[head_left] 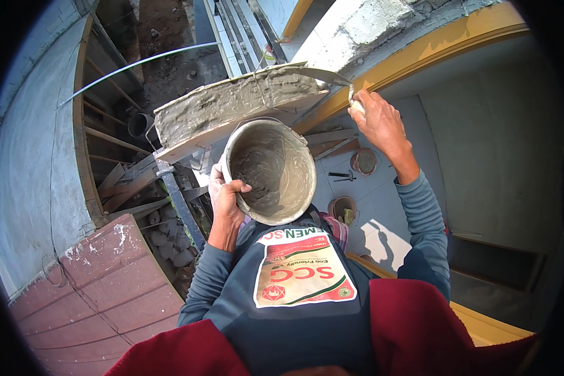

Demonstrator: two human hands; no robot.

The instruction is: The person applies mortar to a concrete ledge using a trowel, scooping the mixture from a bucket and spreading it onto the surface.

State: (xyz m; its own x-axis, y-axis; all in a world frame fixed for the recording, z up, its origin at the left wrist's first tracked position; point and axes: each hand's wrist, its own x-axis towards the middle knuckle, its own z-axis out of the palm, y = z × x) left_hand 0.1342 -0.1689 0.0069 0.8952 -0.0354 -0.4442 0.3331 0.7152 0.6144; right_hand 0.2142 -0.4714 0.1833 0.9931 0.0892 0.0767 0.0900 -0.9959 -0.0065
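My left hand (224, 199) grips the near left rim of a bucket (299, 182), its thumb hooked over the inside. Wet grey mortar (257, 172) coats the bucket's bottom and wall. My right hand (381, 123) is closed around the handle of a trowel (323, 76), held out to the right. The trowel's blade reaches left to the right end of a board-sided trough form (197, 139) filled with wet mortar (213, 106). The bucket stands out in front of my chest, just on the near side of that form. Whether the blade touches the mortar I cannot tell.
A yellow frame (445, 53) runs along the right beside a rough masonry wall (376, 25). Below, on the tiled floor, are two small buckets (363, 161) and a hammer (343, 177). Reddish panels (106, 288) lie at the lower left, near rubble (169, 241).
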